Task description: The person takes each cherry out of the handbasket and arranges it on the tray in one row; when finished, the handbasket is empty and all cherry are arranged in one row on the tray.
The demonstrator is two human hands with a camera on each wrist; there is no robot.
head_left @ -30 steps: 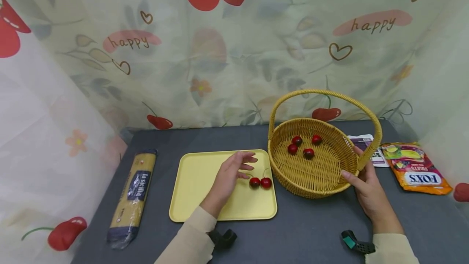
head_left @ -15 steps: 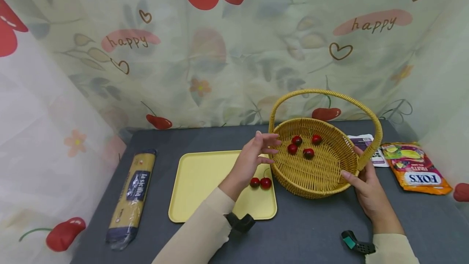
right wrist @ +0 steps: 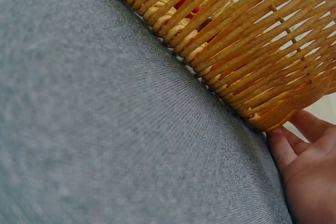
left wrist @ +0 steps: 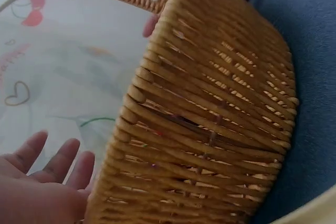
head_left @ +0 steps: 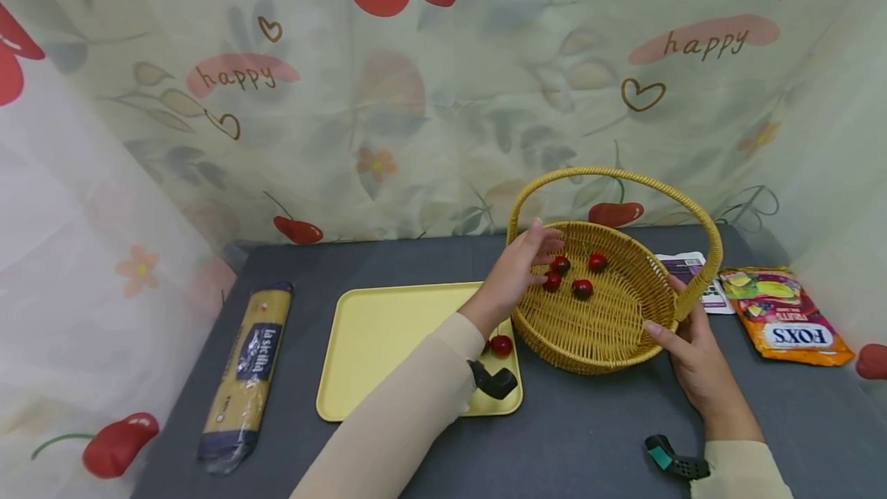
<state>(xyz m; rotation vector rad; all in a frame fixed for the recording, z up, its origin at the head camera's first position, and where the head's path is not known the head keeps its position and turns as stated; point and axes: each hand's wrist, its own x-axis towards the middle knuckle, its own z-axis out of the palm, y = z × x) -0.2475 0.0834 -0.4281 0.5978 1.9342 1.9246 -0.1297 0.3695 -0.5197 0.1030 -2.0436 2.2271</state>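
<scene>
A woven basket (head_left: 589, 337) with a tall arched handle stands on the table, with several dark red cherries (head_left: 583, 289) inside. My right hand (head_left: 700, 368) grips its right side, thumb over the rim; the right wrist view shows those fingers (right wrist: 283, 148) against the basket's wall. Over the left rim reaches my left hand (head_left: 513, 272), fingers loosely extended near the cherries. Nothing shows in that hand (left wrist: 47, 182) in the left wrist view. A yellow tray (head_left: 367, 353) lies left of the basket. On its right part is a cherry (head_left: 501, 346), with another mostly hidden by my left wrist.
A pasta packet (head_left: 249, 376) lies at the left of the dark table (head_left: 582, 445). Right of the basket are an orange FOX'S bag (head_left: 786, 318) and a white-and-purple packet (head_left: 714, 299), partly hidden. A patterned curtain (head_left: 430, 114) hangs behind.
My left hand has moved right and away from me, from above the tray to over the basket's left rim. My right hand and the basket have stayed in place.
</scene>
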